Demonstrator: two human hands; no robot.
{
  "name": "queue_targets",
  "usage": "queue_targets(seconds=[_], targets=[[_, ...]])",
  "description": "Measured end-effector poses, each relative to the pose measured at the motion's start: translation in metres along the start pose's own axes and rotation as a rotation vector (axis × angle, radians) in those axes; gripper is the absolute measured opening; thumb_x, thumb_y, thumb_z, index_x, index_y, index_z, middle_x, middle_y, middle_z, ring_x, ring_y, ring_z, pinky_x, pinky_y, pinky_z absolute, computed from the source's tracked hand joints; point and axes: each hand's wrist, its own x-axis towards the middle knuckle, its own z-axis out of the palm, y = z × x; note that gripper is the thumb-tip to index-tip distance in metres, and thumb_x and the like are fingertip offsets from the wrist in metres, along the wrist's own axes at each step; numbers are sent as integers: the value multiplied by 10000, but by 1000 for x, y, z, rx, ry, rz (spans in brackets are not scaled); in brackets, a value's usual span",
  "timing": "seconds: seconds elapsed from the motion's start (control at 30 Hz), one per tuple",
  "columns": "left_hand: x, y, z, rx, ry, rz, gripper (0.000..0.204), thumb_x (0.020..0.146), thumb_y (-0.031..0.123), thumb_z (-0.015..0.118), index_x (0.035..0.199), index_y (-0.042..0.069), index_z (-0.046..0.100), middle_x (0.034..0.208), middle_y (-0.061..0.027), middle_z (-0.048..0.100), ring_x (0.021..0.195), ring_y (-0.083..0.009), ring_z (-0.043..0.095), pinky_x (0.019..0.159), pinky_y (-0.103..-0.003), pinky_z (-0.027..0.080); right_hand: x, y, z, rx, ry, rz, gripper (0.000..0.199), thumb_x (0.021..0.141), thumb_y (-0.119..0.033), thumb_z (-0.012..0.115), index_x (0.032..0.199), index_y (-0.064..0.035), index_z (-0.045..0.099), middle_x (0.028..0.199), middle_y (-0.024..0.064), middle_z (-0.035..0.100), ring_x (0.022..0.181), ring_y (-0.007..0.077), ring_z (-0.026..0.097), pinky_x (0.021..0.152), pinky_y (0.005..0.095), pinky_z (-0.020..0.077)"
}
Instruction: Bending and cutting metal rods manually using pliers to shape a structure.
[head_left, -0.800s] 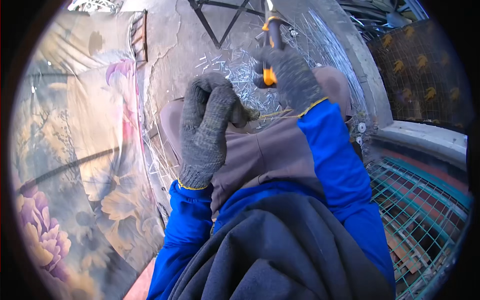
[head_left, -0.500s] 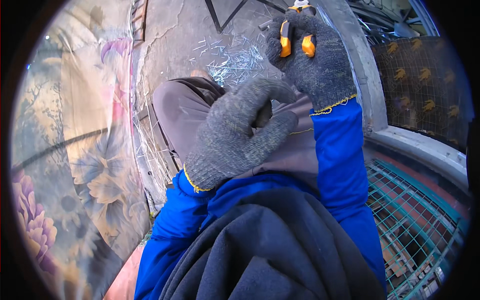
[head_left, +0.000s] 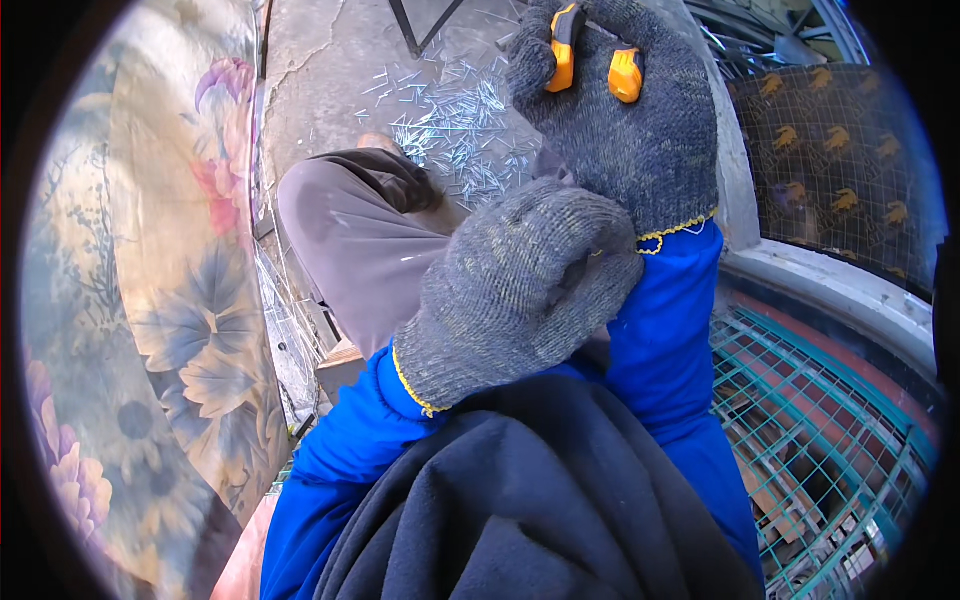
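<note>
Right hand (head_left: pixel 638 130) at one o'clock grips an orange-handled tool (head_left: pixel 563 66); left hand (head_left: pixel 520 290) curled, any hold hidden; yellow thread (head_left: pixel 651 244) could snag, unravelling!

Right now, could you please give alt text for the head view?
Gloved right hand grips an orange-and-black tool; gloved left hand curls beside the right sleeve. Short silvery pieces lie scattered on the floor beyond.
</note>
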Motion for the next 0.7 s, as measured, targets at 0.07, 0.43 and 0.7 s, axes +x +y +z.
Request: queue_targets(seconds=[0.07, 0.43, 0.7], targets=[[-10, 7, 3, -35, -10, -55, 291, 793, 61, 862, 1006, 27, 668, 897, -75, 684, 775, -188, 670, 663, -304, 496, -7, -1, 0, 21, -43, -19, 258, 991, -237, 580, 904, 3, 621, 821, 158, 636, 782, 282, 620, 756, 384, 517], [-27, 17, -3, -37, -103, -244, 295, 827, 22, 811, 1048, 22, 615, 922, -61, 659, 779, -148, 619, 683, -290, 481, -14, -1, -10, 64, 46, -99, 277, 998, -260, 575, 930, 2, 635, 831, 148, 633, 810, 300, 629, 756, 400, 528], [-26, 17, -12, -26, -120, -245, 236, 819, 20, 797, 988, 22, 632, 883, -64, 635, 775, -172, 611, 689, -307, 478, -12, -3, -5, 184, 98, -84, 258, 1000, -250, 586, 960, -3, 648, 867, 137, 654, 830, 295, 651, 749, 396, 538]])
